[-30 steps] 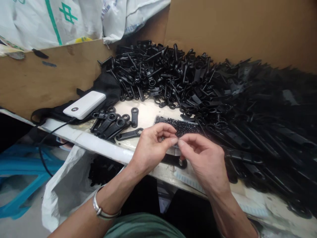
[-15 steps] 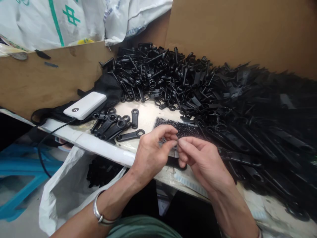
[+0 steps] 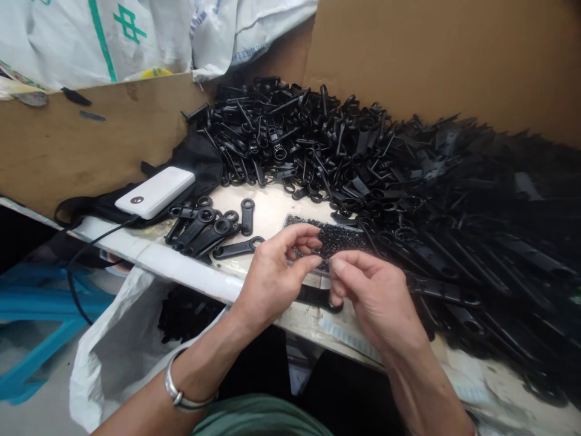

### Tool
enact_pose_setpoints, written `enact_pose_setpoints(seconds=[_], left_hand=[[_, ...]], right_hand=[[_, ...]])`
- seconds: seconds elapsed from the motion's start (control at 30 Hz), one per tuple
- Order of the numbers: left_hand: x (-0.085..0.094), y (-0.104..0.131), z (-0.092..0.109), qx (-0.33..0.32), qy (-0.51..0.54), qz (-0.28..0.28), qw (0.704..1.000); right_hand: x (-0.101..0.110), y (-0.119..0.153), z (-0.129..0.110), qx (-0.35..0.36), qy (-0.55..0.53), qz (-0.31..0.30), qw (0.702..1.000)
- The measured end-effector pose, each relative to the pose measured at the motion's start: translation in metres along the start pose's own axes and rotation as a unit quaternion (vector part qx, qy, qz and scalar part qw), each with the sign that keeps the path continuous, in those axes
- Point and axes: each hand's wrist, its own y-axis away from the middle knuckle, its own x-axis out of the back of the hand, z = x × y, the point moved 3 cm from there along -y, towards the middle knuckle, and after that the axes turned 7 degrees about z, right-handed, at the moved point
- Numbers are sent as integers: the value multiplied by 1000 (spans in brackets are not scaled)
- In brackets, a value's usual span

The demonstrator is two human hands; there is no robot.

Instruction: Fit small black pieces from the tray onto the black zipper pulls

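My left hand (image 3: 276,269) is over the front of the table, its thumb and fingers apart with nothing visible between them. Just to the right, my right hand (image 3: 374,290) has thumb and forefinger pinched together; whatever is in the pinch is too small to make out. Behind both hands lies a shallow clear tray of tiny black pieces (image 3: 338,239). Beneath my hands a black arm-shaped part (image 3: 318,297) rests near the table's edge, partly hidden.
A large heap of black parts (image 3: 308,133) covers the back and right. Several similar parts (image 3: 197,230) lie left of my hands, near a white power bank (image 3: 155,192) with a cable. A white bag (image 3: 104,345) hangs open below the edge.
My hands have moved slightly apart; their fingertips were touching or nearly touching before. The left thumb has opened a little further from the fingers.
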Motion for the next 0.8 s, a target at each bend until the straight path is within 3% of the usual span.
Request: enact_pose_setpoints(seconds=[0.2,0.33,0.53,0.8], left_hand=[[-3,5,1,-34,-45,-26,998],[-4,6,-1,-8,-23,-20,1000],[-3,5,-2,39,20,-27,999],[-3,4,-4,130,120,-8,984]], right_hand=[[-2,1,2,-25,-11,-32,999],[-1,6,-5,33,75,11,997],[-6,13,-17,147,178,73,970],[2,12,-10,116,133,48,983]])
